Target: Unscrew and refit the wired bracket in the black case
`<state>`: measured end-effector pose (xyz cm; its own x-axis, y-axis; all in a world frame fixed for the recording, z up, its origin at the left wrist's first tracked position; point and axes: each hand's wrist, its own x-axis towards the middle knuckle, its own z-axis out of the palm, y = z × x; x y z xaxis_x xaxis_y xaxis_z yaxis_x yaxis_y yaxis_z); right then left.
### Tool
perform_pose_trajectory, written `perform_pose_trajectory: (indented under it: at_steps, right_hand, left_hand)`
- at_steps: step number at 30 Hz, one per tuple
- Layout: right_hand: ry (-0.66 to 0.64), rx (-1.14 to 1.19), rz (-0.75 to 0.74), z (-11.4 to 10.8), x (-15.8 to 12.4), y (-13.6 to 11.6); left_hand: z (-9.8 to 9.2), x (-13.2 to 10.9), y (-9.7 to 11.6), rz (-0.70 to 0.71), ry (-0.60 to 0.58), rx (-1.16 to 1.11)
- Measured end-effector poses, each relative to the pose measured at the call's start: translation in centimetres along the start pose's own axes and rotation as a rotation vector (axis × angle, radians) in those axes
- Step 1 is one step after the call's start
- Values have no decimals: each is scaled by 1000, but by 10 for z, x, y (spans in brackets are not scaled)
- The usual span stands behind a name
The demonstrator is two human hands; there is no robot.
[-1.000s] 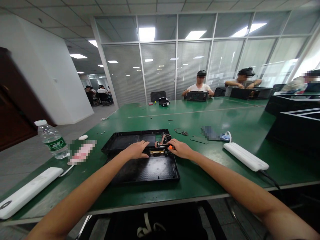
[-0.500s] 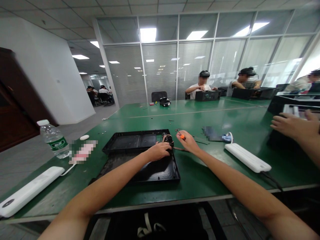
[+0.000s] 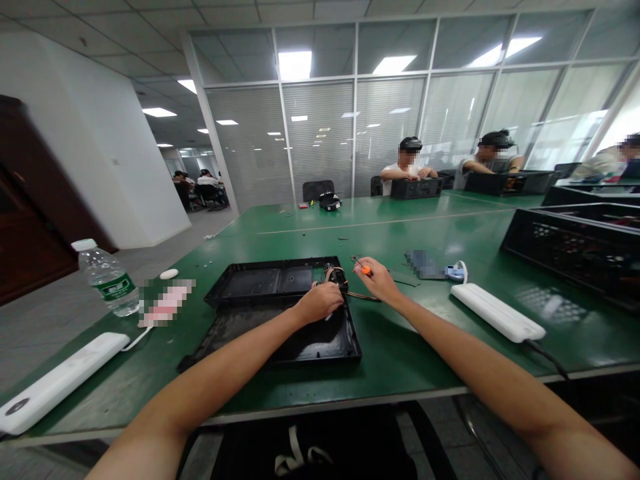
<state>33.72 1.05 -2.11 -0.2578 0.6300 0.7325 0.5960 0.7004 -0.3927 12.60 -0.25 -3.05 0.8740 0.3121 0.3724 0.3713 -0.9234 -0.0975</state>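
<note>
Head view, the only view supplied.

Left hand (image 3: 318, 301): curled, knuckles up, resting on the far right part of the open black case (image 3: 300, 343). The fingers fold under; whatever they pinch is hidden, so it cannot be told.

Right hand (image 3: 383, 283): closed around a screwdriver (image 3: 365, 269) with an orange handle. The hand sits just off the right edge of the case, above the green table (image 3: 400, 360). The screwdriver's long axis runs from the fist away from the person and slightly leftward. Its tip is too small to make out.

Key relation: a wire bundle (image 3: 334, 275) sits at the far right corner of the case, between the two hands. It lies just beyond the left knuckles and just left of the right hand. The left hand is the nearer and seems to touch it; the right hand stands apart from it. The case's long axis runs crosswise in front of the person, mostly left of both hands.

Surroundings: well left of the left hand are a water bottle (image 3: 107, 278) and a white power bank (image 3: 55, 383). Right of the right hand lies a second power bank (image 3: 497, 312), and beyond it a black crate (image 3: 575, 250). Other people sit at the far end of the table, well apart from both hands.
</note>
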Motion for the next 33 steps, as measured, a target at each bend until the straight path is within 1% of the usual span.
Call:
perform_pose_trajectory:
  at_steps: [6, 11, 14, 16, 19, 20, 21, 22, 23, 25, 26, 27, 28, 29, 31, 33]
  right_hand:
    - [19, 12, 15, -4, 1, 0]
    - [-9, -20, 26, -5, 3, 2]
    - [-38, -33, 99, -4, 3, 4]
    - [-102, 48, 193, -7, 4, 6]
    - [-290, 359, 285, -20, 7, 9]
    - [-337, 465, 295, -27, 8, 10]
    - [-353, 545, 307, -33, 10, 10]
    - [-325, 590, 324, -39, 13, 10]
    - [-249, 599, 346, -45, 14, 10]
    - [-16, 532, 374, -50, 17, 8]
    - [99, 469, 363, -50, 17, 5]
    - [187, 397, 335, -48, 16, 3]
    - [233, 325, 294, -45, 15, -1]
    - [244, 256, 250, -41, 13, -5]
    - [224, 144, 171, -34, 8, -12]
    - [201, 68, 122, -29, 5, -17]
  left_hand:
    - [1, -3, -3, -3, 19, -23]
    - [0, -3, -3, 0, 23, -46]
    - [-1, -3, -4, 15, 20, -62]
    - [-3, -4, -4, 15, 11, -79]
    - [-4, -4, -4, -8, 4, -109]
    - [-5, -4, -4, -15, 5, -125]
    - [-5, -4, -4, -21, 5, -146]
    - [-5, -4, -4, -29, 5, -168]
    - [-5, -4, -4, -43, 4, -187]
    - [-6, -5, -3, -100, 7, -211]
    - [-5, -6, -2, -140, 12, -217]
    - [-5, -6, -1, -181, 20, -220]
    - [-5, -7, 0, -218, 29, -222]
    - [-4, -7, 1, -245, 37, -227]
    - [-4, -7, 2, -273, 44, -240]
    - [-4, -8, 4, -283, 37, -253]
